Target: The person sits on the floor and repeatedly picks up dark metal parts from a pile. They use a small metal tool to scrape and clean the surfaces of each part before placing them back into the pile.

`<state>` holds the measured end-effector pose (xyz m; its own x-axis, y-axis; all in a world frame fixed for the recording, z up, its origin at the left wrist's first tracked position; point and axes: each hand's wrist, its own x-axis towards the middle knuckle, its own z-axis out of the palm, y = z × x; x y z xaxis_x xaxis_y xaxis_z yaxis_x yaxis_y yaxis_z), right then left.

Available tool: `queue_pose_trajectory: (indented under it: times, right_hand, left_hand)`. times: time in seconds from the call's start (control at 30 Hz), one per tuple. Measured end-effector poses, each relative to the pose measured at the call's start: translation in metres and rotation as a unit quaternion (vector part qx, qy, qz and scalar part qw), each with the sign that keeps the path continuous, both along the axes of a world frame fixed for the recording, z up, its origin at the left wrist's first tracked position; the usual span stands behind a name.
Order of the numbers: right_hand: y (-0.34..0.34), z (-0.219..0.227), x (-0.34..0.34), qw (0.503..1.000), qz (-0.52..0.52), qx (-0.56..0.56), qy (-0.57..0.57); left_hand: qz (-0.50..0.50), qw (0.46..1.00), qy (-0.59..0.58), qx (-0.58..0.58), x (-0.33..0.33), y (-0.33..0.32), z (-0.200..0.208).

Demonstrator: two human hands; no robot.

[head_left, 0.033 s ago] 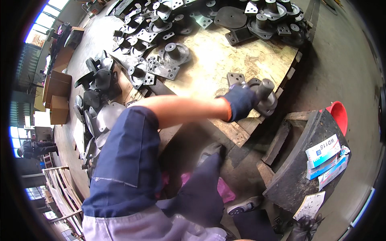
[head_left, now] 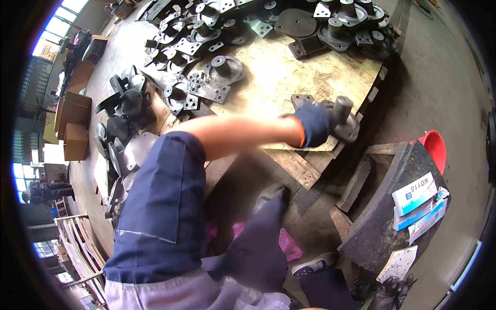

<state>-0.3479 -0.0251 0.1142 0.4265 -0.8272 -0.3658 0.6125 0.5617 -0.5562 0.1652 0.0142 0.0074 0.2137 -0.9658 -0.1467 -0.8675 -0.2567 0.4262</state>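
Head | metal part point(head_left: 341, 118): dark grey, cylindrical post point(head_left: 343, 107), rounded base point(head_left: 351, 131) | hands: left point(head_left: 316, 124) gripping it, right point(head_left: 388, 296) cannot tell

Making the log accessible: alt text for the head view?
The person's left hand, in a dark-blue glove with an orange cuff, touches a dark metal flange with a cylindrical post, near the right corner of a pale wooden pallet; blur obscures the grip. Dark metal plates and post-topped flanges crowd its far and left sides.
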Motion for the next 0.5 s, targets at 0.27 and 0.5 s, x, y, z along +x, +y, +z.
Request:
queue_pose_trajectory:
  times: [0.27,0.5]
  right_hand:
    - [0.001,0.001,-0.014,0.981,-0.03,-0.076,0.177]
    - [0.0,0.005,-0.009,0.986,0.046,-0.109,0.116]
  left_hand:
    - [0.003,0.984,0.167,0.057,0.052,0.042,0.045]
    - [0.458,0.829,0.322,0.002,0.027,0.146,-0.079]
